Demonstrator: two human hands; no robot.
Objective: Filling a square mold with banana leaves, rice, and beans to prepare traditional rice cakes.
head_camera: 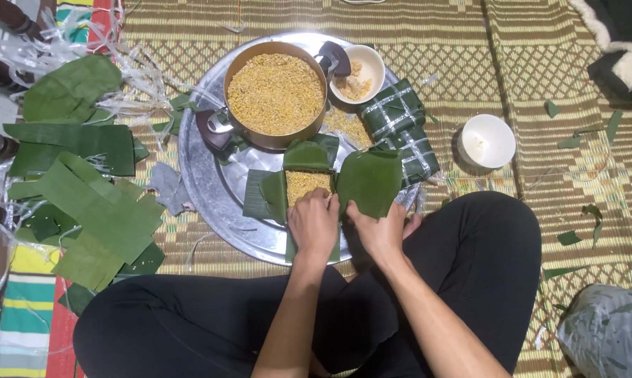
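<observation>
A square parcel of green leaves (309,183) lies open on a round metal tray (211,189), with yellow grain filling showing in its middle. My left hand (314,224) presses on the parcel's near edge, fingers curled over the filling. My right hand (379,227) holds the large right leaf flap (370,180) by its lower edge. Behind the parcel stands a metal pot (275,94) full of yellow grain.
A wrapped, tied leaf parcel (400,126) lies at the tray's right. Two white bowls stand nearby, one on the tray (358,70) and one on the mat (487,141). Cut leaves (85,189) and pale strings (120,77) lie at the left. My crossed legs fill the foreground.
</observation>
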